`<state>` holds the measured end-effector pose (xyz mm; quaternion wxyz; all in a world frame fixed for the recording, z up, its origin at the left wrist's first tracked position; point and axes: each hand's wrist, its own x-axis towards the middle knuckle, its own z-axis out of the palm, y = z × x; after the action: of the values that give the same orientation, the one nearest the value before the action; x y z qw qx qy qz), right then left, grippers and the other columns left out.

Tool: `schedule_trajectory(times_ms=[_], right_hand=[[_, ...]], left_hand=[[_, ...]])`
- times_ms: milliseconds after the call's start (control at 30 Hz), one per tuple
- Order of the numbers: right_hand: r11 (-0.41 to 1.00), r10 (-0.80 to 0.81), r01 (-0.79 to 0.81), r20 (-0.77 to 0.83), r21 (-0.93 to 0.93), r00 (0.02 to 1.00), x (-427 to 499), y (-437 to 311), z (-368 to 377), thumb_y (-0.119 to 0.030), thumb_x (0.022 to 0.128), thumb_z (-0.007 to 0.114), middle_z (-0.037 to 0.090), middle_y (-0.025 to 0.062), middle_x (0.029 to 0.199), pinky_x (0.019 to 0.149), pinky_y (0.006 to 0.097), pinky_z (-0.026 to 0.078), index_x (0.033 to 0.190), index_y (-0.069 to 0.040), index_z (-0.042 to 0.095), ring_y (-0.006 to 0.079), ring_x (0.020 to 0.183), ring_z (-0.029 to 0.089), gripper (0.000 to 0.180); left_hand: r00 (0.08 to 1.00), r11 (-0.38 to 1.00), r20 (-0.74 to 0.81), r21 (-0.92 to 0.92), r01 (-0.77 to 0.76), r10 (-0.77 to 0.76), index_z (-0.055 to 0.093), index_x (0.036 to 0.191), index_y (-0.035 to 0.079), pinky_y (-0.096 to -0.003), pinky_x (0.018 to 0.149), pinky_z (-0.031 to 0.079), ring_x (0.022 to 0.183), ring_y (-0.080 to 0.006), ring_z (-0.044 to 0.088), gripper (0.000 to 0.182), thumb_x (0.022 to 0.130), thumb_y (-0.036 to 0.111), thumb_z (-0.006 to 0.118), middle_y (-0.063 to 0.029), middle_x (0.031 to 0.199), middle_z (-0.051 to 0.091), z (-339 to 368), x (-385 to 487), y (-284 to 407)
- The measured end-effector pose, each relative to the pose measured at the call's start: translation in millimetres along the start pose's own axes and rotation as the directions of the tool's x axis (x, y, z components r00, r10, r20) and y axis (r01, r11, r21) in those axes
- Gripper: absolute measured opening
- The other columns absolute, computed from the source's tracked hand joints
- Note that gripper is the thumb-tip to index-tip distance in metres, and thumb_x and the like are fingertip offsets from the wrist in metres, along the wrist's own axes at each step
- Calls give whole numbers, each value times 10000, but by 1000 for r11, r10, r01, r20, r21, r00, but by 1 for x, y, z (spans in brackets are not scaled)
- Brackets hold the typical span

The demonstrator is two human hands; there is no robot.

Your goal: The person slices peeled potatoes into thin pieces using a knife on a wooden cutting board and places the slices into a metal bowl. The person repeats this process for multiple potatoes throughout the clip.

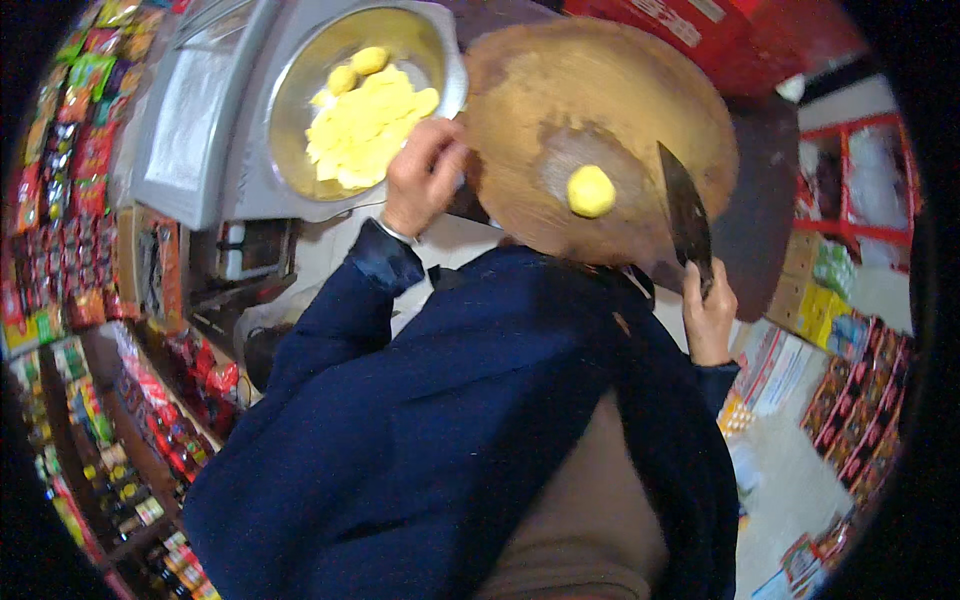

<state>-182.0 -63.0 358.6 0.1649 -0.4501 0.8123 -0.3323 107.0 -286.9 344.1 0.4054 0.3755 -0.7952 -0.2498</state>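
My right hand [709,311] grips the handle of a kitchen knife [684,202] with a broad dark blade. The blade lies over the right side of a round wooden chopping board [525,67], its tip pointing away from me. One yellow peeled potato or potato piece [591,191] rests on the board's damp middle patch. Between the board and a steel bowl [300,82] is my left hand [425,176], blurred, its fingers curled; whether it holds anything is unclear. Inside the bowl are a heap of yellow slices [367,127] and two whole peeled potatoes [370,60].
The bowl stands on a grey appliance top [251,150] with a glass lid [187,112]. Shelves of packaged goods [90,135] line the left. A red box [675,30] sits behind the board. At right are a red rack [859,180] and stacked cartons [806,292].
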Motion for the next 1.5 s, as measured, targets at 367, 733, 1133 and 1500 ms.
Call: schedule_trajectory(times_ms=[367,733,1133,1500], right_hand=[[999,-8,5,71,39,997,8,7,-7,-146,857,590,584,139,656,537,322,445,984,-44,593,222,558,574,163],[976,-181,143,244,166,953,25,17,-20,-122,843,604,629,184,778,599,353,482,981,-22,558,309,680,636,176],[984,-162,119,400,132,902,34,11,-32,-135,820,640,618,241,820,646,400,503,1041,30,517,381,757,629,302],[887,-462,421,356,191,812,53,-22,-17,-108,781,666,599,179,863,606,391,493,1041,12,526,339,736,613,318]], left_hand=[[822,867,299,-36,-497,484,572,972,34,-421,849,460,1023,-380,518,298,698,64,684,-188,1101,511,82,-9,58],[901,915,241,92,-392,361,553,951,18,-421,806,463,968,-394,533,393,639,111,774,-229,1094,510,103,-22,57],[819,814,168,116,-570,549,604,892,-34,-384,736,496,871,-303,556,274,649,14,721,-131,968,547,110,-19,56],[795,792,132,92,-604,592,594,832,-12,-365,663,486,837,-267,538,232,635,17,712,-116,934,555,115,-16,48]])
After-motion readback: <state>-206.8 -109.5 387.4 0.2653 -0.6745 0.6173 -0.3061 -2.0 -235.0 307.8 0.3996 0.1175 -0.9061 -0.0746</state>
